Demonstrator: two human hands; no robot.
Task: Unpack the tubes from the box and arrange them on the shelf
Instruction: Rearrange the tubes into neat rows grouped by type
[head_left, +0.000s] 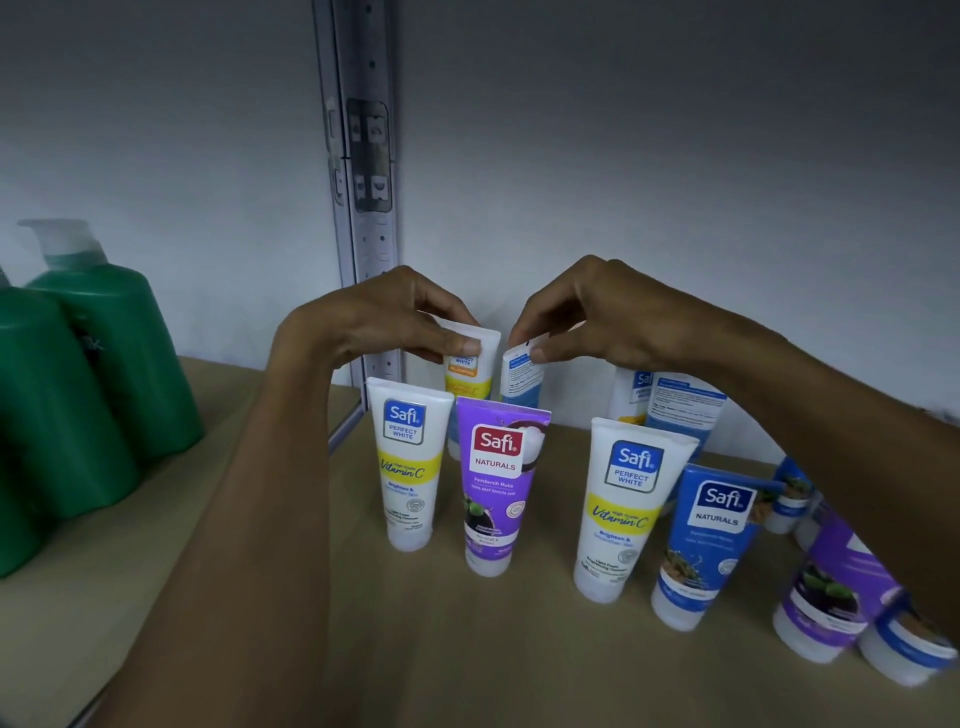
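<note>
Our left hand (395, 322) pinches a white tube (470, 364) by the crimp and our right hand (597, 319) a blue tube (522, 376), both upright near the rear edge of the shelf (519, 649). Gripping the tops likely lets us clear the front row (408, 467).

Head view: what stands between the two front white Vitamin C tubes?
Head view: the upright purple Naturals tube beside the left white tube, then bare shelf to the right white tube.
</note>
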